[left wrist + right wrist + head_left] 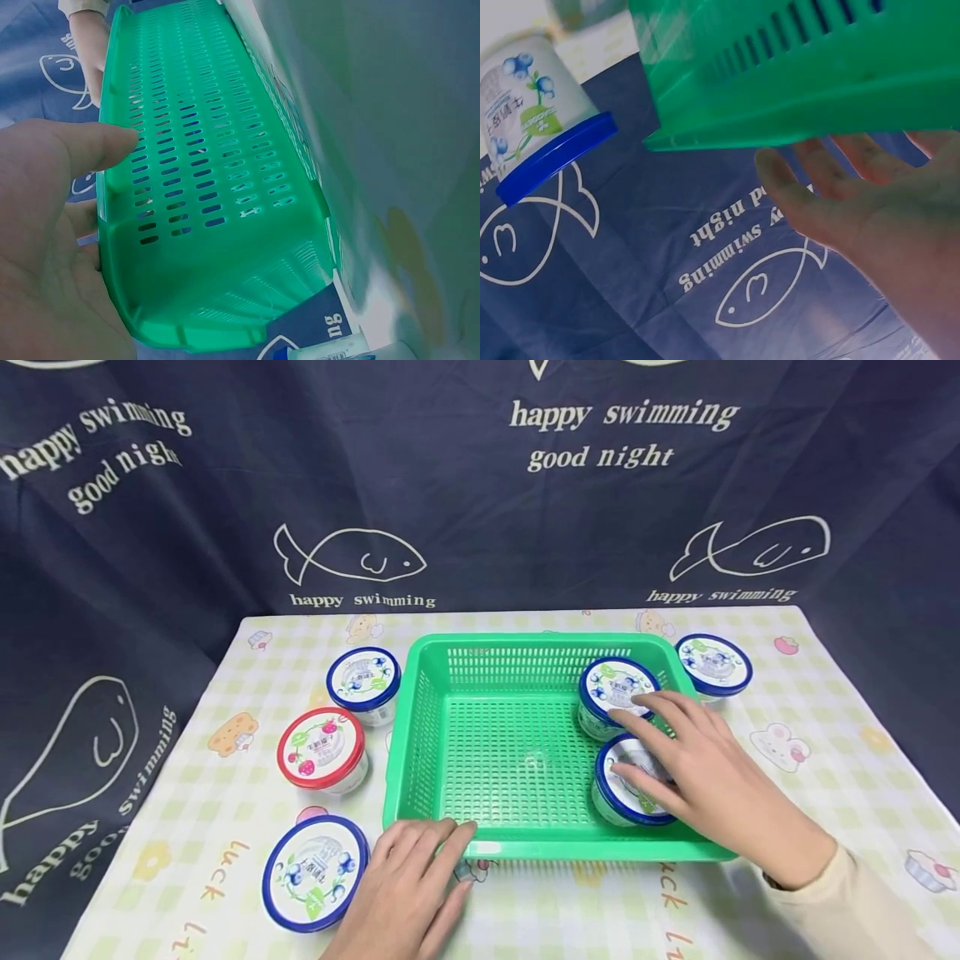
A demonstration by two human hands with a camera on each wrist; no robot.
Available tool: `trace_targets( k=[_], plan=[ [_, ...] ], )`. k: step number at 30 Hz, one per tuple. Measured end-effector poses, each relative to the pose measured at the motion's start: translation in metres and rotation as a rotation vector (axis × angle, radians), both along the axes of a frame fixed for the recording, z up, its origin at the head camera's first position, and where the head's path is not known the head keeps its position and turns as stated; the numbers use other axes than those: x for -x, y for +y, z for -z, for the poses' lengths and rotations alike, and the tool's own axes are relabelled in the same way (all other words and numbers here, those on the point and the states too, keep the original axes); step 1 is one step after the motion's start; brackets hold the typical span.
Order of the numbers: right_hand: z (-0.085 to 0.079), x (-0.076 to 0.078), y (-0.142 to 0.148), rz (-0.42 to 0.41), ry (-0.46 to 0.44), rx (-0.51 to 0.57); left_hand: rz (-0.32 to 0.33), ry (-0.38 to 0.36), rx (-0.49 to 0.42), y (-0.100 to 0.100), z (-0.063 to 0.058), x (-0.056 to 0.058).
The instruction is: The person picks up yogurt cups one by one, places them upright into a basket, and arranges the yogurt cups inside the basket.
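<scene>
A green plastic basket [517,850] stands on the table with two blue-lidded tubs inside its right end, a rear tub [611,685] and a front tub [618,793]. My right hand [697,768] is over these tubs, fingers spread and partly covering both lids; whether the fingertips touch them cannot be told. At the basket's front left corner, my left hand [412,877] holds the rim. In the left wrist view its thumb [112,142] lies along the outer wall, while the other fingers are beyond the rim.
Left of the basket are a blue-lidded tub [363,681] at the back, a red-lidded tub [318,752] and another blue-lidded tub [311,877] beside my left hand. One more blue-lidded tub [712,664] stands outside the back right corner. A dark printed curtain [495,510] hangs behind the table.
</scene>
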State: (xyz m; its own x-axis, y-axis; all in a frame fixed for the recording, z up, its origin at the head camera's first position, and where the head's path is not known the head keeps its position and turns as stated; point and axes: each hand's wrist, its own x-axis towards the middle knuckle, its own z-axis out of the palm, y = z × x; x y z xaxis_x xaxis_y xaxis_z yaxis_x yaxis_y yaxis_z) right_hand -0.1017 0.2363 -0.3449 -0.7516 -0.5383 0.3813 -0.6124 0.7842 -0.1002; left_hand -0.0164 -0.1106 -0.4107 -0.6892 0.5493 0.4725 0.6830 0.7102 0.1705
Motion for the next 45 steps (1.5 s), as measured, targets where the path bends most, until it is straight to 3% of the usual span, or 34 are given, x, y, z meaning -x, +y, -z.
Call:
trace_targets(
  k=[14,29,45],
  plan=[
    [-0.004,0.017,0.010,0.022,0.034,0.002,0.002,-0.012,-0.003,0.000,0.000,0.000],
    [-0.006,0.029,0.021,0.021,0.083,0.080,0.004,-0.002,-0.006,0.000,0.000,0.000],
    [-0.002,0.042,0.032,0.066,0.056,0.134,0.002,-0.003,-0.005,0.000,0.000,0.000]
  ],
)
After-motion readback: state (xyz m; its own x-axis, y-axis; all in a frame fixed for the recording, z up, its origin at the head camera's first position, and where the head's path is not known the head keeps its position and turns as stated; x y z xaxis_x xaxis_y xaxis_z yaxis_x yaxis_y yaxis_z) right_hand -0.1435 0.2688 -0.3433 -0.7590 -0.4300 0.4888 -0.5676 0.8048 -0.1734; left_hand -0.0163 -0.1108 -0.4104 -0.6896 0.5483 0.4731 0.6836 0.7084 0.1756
